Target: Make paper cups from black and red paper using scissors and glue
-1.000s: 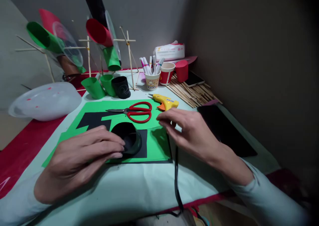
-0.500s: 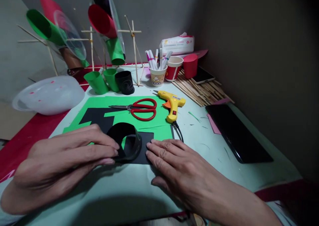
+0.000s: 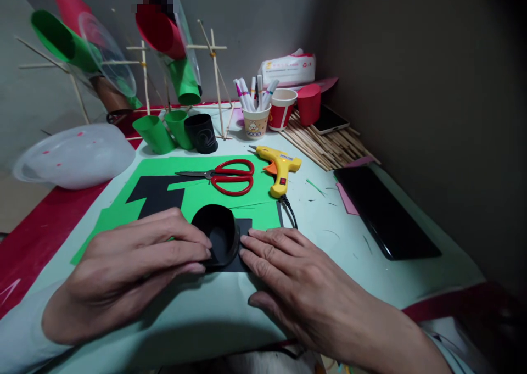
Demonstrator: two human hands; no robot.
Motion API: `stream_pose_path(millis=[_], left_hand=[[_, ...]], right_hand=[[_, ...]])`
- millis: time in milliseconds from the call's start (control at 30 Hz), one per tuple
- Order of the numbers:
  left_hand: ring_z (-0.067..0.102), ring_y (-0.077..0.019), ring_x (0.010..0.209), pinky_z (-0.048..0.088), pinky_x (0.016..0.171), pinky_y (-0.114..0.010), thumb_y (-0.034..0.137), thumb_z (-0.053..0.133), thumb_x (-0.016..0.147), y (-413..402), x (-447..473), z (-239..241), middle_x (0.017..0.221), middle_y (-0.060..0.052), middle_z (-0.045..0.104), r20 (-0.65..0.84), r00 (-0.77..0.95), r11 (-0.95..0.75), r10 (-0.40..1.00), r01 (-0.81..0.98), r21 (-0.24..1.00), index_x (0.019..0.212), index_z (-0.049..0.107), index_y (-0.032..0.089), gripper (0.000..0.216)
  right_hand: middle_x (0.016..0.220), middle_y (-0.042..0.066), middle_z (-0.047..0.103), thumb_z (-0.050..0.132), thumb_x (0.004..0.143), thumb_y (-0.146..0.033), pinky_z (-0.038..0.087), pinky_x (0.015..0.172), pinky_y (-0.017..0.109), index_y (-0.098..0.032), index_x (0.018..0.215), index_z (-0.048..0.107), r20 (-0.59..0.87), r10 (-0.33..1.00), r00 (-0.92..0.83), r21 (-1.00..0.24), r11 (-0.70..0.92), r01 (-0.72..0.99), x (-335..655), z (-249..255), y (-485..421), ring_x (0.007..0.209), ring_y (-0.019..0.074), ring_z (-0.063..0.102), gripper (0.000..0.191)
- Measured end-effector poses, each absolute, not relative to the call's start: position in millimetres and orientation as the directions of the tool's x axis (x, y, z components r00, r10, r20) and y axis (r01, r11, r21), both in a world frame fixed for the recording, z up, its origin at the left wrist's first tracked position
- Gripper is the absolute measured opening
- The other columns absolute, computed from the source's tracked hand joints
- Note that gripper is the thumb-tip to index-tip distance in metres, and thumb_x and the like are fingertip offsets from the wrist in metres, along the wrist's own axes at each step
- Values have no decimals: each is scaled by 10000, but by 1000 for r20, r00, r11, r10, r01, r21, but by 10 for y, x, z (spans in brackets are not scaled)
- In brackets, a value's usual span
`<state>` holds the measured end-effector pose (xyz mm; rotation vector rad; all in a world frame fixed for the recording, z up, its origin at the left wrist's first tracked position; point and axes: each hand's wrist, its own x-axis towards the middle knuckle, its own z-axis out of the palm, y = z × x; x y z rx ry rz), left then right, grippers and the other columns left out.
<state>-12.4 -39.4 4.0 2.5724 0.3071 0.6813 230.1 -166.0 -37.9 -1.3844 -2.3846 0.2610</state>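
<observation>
Pale tabletop (image 3: pixel 193 313), black tube (image 3: pixel 212 218), perhaps paper

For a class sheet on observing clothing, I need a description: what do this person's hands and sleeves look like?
The left hand and right hand are both ungloved. The left sleeve is long, pale and bluish, ending near the wrist. Only part of the right sleeve, also pale, shows.

Dim corner of a room, with a covered table (image 3: pixel 193 313).
The far wall (image 3: pixel 239 11) is grey, the left wall (image 3: pixel 24 110) is paler, the right wall (image 3: pixel 411 88) is in dark shadow; red cloth (image 3: pixel 53 220) shows beside the pale green cover (image 3: pixel 329 215).
</observation>
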Motion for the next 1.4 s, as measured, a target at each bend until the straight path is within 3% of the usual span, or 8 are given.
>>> stream_pose_path(millis=[400, 633, 767, 900, 1000, 1133, 1267, 1400], left_hand=[[708, -161, 803, 572, 742, -261, 142, 552, 944, -405, -95, 22, 881, -2, 748, 336, 888, -865, 314, 121, 487, 1028, 674, 290, 210], [680, -131, 748, 530, 748, -249, 183, 578, 975, -372, -76, 3, 849, 7, 730, 323, 915, -900, 241, 86, 427, 992, 659, 267, 118], [677, -137, 761, 514, 738, -257, 201, 572, 984, -390, -62, 12, 867, -1, 739, 334, 906, -893, 260, 93, 441, 970, 656, 261, 104], [692, -144, 825, 513, 766, -240, 125, 560, 960, -401, -75, -40, 888, 4, 748, 373, 890, -871, 263, 54, 488, 976, 655, 265, 170], [705, -124, 816, 529, 756, -191, 132, 591, 950, -396, -84, -76, 954, 4, 764, 347, 884, -780, 313, 31, 625, 1033, 713, 275, 206], [733, -157, 896, 564, 795, -217, 192, 725, 875, -345, -86, -21, 1017, 39, 788, 390, 758, -643, 522, 50, 764, 1022, 773, 362, 230], [708, -165, 884, 552, 746, -225, 269, 707, 877, -227, -84, 55, 1016, 38, 783, 322, 583, -556, 745, 278, 783, 996, 774, 334, 151], [667, -151, 760, 576, 675, -243, 275, 635, 882, -149, -48, 19, 1075, -21, 739, 134, 685, -458, 716, 317, 830, 1158, 640, 251, 277]], right_hand=[[1362, 132, 674, 506, 1053, -276, 498, 1078, 454, -83, 1275, 623, 336, 861, -382, -398, 498, 771, 2306, -391, -1665, 1273, 284, 588, 316], [1589, 143, 458, 519, 1043, -343, 403, 1203, 413, -144, 1573, 245, 405, 869, -284, -448, 460, 767, 2279, -217, -1663, 1495, 243, 372, 628], [1631, 139, 385, 617, 980, -457, 454, 1159, 468, -259, 1604, 150, 356, 900, -251, -503, 411, 760, 2149, -108, -1541, 1506, 292, 352, 804], [1574, 130, 449, 564, 1016, -448, 475, 1106, 433, -259, 1480, 391, 299, 890, -344, -504, 453, 735, 2071, -82, -1422, 1436, 285, 442, 530], [1415, 125, 584, 542, 1031, -385, 480, 1050, 411, -189, 1291, 542, 315, 871, -378, -514, 491, 703, 2074, -113, -1373, 1259, 261, 568, 326], [1282, 146, 640, 604, 988, -350, 482, 948, 427, -141, 1251, 539, 353, 855, -380, -481, 514, 710, 2091, -175, -1346, 1138, 279, 581, 342], [1252, 162, 635, 613, 980, -365, 465, 920, 440, -120, 1239, 531, 338, 853, -399, -439, 518, 734, 2090, -193, -1350, 1086, 292, 564, 366], [1148, 146, 648, 595, 987, -361, 461, 887, 454, -123, 1228, 524, 312, 861, -402, -428, 505, 749, 2083, -194, -1359, 1022, 295, 565, 346]])
